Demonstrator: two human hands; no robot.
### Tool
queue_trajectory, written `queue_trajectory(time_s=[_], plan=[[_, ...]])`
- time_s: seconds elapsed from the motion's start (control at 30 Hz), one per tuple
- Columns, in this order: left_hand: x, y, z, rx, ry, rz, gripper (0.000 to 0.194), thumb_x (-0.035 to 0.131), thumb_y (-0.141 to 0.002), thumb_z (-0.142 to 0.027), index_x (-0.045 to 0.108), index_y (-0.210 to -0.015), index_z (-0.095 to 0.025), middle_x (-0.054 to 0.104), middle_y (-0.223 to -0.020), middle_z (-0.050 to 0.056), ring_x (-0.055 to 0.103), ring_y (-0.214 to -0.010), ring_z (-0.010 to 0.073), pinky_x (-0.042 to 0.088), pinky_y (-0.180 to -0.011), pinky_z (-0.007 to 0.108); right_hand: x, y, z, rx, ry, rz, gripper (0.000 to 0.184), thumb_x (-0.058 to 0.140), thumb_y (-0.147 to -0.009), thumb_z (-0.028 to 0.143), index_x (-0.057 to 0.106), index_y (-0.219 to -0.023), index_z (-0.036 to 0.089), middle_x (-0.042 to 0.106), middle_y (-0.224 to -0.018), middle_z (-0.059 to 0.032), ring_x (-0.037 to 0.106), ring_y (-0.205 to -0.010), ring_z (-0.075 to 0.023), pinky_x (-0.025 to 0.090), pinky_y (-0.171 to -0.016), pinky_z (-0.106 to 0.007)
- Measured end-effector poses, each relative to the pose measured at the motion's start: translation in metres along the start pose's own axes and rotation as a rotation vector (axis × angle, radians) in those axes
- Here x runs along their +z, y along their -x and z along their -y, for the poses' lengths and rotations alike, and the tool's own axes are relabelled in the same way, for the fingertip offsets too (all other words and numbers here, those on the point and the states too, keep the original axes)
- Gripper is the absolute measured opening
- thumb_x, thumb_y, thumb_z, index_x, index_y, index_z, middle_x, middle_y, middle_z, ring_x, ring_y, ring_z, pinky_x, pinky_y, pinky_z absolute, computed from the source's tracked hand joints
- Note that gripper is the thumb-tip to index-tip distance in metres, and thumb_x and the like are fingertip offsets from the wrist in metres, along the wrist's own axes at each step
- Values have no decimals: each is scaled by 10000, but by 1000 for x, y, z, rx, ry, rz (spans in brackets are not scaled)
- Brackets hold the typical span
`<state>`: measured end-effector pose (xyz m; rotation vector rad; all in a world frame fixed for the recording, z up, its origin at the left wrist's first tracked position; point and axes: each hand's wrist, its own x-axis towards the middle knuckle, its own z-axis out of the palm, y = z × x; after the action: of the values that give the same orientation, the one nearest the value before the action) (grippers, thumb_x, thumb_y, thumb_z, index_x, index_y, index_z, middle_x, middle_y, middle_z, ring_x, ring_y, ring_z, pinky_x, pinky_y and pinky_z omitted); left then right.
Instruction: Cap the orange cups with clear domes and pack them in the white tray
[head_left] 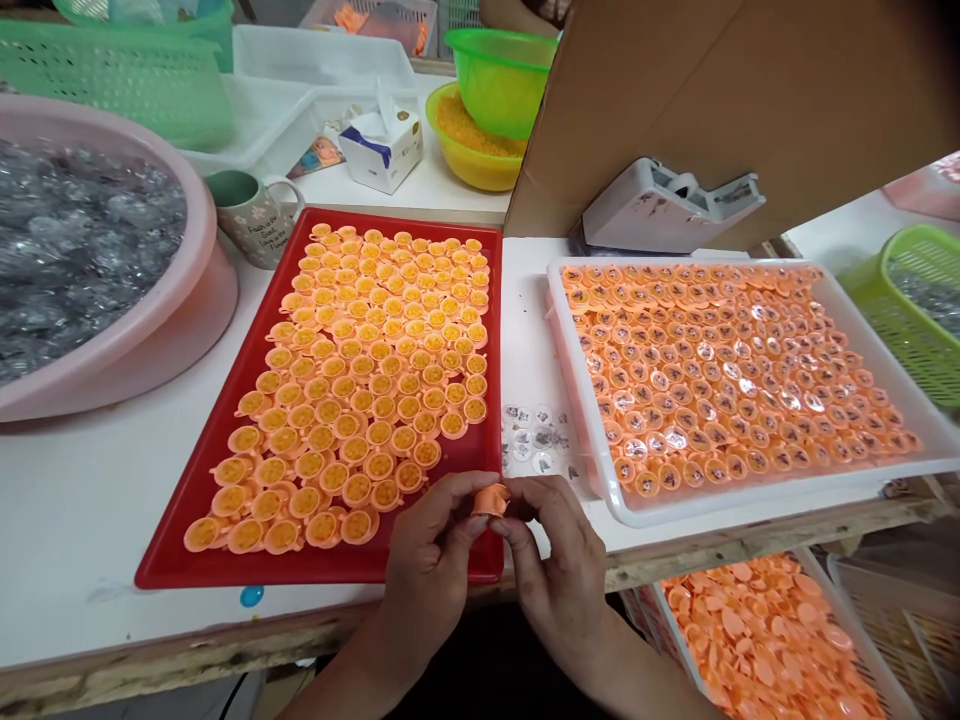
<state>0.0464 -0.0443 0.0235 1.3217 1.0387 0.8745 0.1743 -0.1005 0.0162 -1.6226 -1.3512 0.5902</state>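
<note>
Between the fingertips of my left hand [435, 545] and my right hand [555, 550] is a small orange toy cup [491, 500], pinched from both sides above the red tray's front right corner. The red tray [465, 460] carries rows of orange toy cups [345, 385] with yellow bits inside. To the right, a white tray [630, 510] is filled with orange cups [705, 380] topped by clear discs with printed pictures. Several loose clear printed discs [532, 435] lie on the table between the trays.
A pink tub [202, 270] of clear plastic pieces stands at left, beside a mug [251, 215]. Behind are a tissue box [382, 145], green and yellow bowls [480, 140], and a tape dispenser [667, 210] against cardboard [735, 110]. Below right, a crate holds orange parts [765, 630].
</note>
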Motion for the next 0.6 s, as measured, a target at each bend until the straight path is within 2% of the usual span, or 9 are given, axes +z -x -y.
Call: queue_trajectory(time_s=[0.07,0.2,0.33,0.47,0.53,0.6], plan=[[3,-2,3,-13,-5,-3,249,587,-840,-110,689,-1013,-258,742,-921,-33,704,-851,109,566,-775,153,0,-1,-1,-4,7,22,235,499,-909,96,572,-1095,222,595,-942,-40,587,-833,-168,491,-734,-296],[3,-7,9,-108,28,-10,229,613,-828,-196,655,-1043,-262,746,-970,-13,717,-883,151,587,-785,200,-5,-9,-2,102,-96,61,147,520,-923,161,573,-1045,221,590,-882,-23,575,-770,-152,475,-679,-270],[-4,-14,19,-139,-58,60,176,632,-828,-325,668,-990,-266,747,-969,6,721,-882,194,602,-765,224,-4,-14,-2,118,-165,102,161,524,-907,176,570,-1051,229,614,-903,-22,587,-798,-152,481,-709,-266],[2,-26,22,-94,-157,79,204,624,-833,-409,666,-983,-276,737,-1038,18,715,-910,215,604,-769,233,2,-16,-6,87,-102,-7,159,498,-886,202,594,-1013,207,626,-900,-55,596,-818,-186,480,-716,-310],[12,-34,18,-87,-143,117,246,621,-834,-436,658,-1021,-281,734,-1065,25,712,-931,225,608,-782,250,-7,-29,-13,137,-163,-45,134,533,-873,255,623,-955,200,633,-820,-46,595,-728,-175,482,-641,-295],[23,-43,13,-67,-97,103,352,605,-843,-457,610,-1155,-294,711,-1142,36,697,-989,236,610,-797,277,-34,-56,-28,250,-278,-93,164,594,-847,341,644,-881,188,616,-681,-11,556,-561,-140,458,-508,-255]])
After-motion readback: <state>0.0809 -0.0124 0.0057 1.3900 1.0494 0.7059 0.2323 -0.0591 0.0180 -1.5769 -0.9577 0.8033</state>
